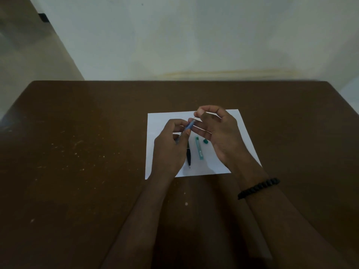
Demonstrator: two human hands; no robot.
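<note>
Item 1: blue mechanical pencil (190, 126). Held in the air above the upper middle of the white paper sheet (157, 121), tilted, with its upper end pointing up and to the right. The lower part of the barrel is hidden inside the hand.

Item 2: left hand (171, 144). Its grip is curled round the pencil barrel, thumb and fingers closed on it; the back of the hand faces the camera.

Item 3: right hand (219, 133). Thumb and forefinger are pinched together just beside the pencil's upper end, on what appears to be a thin lead (194, 117). The view is dim and the item is barely resolved. The remaining fingers are loosely extended below the pinch. There is a black beaded bracelet (258, 188) on the wrist.

Item 4: black pencil (188, 154). It lies on the sheet, lengthwise, tip towards the person, partly under the left hand.

Item 5: teal lead case (199, 148). It lies flat on the sheet, just right of the black pencil and parallel to it.

Item 6: teal cap (205, 141). It sits on the sheet, near the upper end of the case and apart from it.

Item 7: brown worktop (87, 133). It carries the sheet and has pale specks on its left half.
</note>
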